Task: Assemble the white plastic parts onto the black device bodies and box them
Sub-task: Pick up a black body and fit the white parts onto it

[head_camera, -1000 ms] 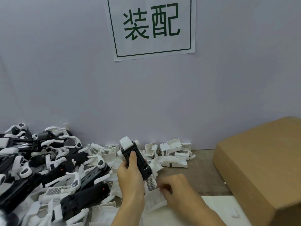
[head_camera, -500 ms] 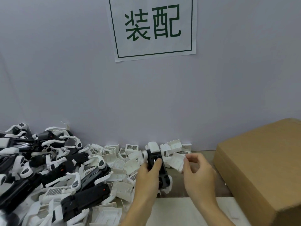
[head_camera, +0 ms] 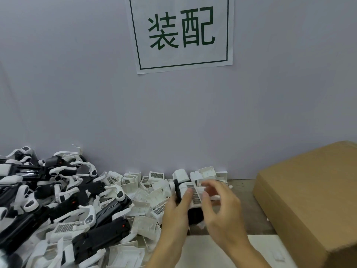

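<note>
**Pressing the white piece onto the black body**

The left hand (head_camera: 176, 213) is curled around a black device body (head_camera: 195, 214), holding it up above the table. The right hand (head_camera: 220, 206) has its fingers bent over a white plastic part (head_camera: 193, 193) with a grid of little holes, which sits on top of the body. Whether the part has clicked in yet I cannot tell, because the fingers are blurry.

To do this step well, line the edges up first, then push evenly until it sits flat. Keep the left hand tight so the body does not twist.

More white parts (head_camera: 146, 192) lie just left, by the far wall. Further left is a big pile of black bodies (head_camera: 63, 207). The cardboard box (head_camera: 313, 200) waits on the right.
</note>
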### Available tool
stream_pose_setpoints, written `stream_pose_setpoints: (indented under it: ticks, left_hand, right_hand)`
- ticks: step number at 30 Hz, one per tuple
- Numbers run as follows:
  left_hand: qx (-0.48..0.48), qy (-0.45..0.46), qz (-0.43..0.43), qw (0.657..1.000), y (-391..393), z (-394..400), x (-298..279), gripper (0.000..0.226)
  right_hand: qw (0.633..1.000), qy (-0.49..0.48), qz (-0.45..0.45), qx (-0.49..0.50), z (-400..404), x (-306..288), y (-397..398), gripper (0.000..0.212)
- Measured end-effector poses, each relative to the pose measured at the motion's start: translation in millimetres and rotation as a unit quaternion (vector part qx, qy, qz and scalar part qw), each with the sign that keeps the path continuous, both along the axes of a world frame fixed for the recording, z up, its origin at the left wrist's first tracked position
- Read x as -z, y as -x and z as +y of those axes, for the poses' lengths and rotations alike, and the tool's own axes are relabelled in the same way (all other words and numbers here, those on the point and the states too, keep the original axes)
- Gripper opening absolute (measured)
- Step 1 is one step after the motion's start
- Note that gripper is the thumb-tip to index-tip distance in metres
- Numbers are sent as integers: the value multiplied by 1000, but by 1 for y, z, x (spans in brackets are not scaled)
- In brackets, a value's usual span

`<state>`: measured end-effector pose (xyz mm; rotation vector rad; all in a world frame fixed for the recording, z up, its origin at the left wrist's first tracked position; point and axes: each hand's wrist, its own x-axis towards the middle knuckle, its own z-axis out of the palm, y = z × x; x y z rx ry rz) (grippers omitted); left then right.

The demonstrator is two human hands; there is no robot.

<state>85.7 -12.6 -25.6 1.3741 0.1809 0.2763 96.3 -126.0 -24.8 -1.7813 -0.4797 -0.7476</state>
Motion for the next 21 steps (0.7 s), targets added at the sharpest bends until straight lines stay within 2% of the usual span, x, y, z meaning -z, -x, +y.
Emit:
stream_pose_setpoints:
  ticks: [2, 4, 6, 9, 11, 13, 15, 16, 18, 20, 21]
  left_hand:
    - [-2, -70, -31, 997, 2, -4, 1, 26]
    - [-9, -120, -44, 992, 2, -6, 3, 34]
    - [-15, -141, -46, 989, 1, -6, 5, 36]
    - [-18, -171, -43, 984, -1, -5, 8, 22]
    - [-13, -183, -39, 982, 0, -5, 8, 17]
    - [3, -191, -31, 981, 1, -5, 6, 23]
    - [30, -209, -18, 977, 5, -6, 5, 41]
    - [39, -218, -9, 975, 5, -6, 5, 47]
    - [40, -213, 8, 976, 8, -6, 3, 42]
    - [35, -142, 21, 989, 8, -5, -1, 26]
    - [39, -97, 28, 994, 9, -5, -5, 22]
  right_hand:
    - [992, -36, 115, -32, 0, -2, -1, 7]
    - [982, -44, 176, -55, 2, -4, -1, 8]
    - [974, -62, 207, -72, 1, -9, -2, 9]
    - [957, -65, 246, -143, -4, -14, -4, 32]
    - [945, -63, 280, -158, -8, -17, -4, 33]
    - [937, -58, 312, -144, -12, -17, -6, 34]
    - [932, -67, 338, -110, -19, -17, -12, 33]
    - [932, -83, 344, -84, -23, -17, -15, 33]
    - [942, -118, 314, -26, -32, -21, -18, 20]
    - [965, -96, 244, -1, -38, -26, -16, 0]
    - [976, -62, 209, -13, -39, -27, -16, 8]
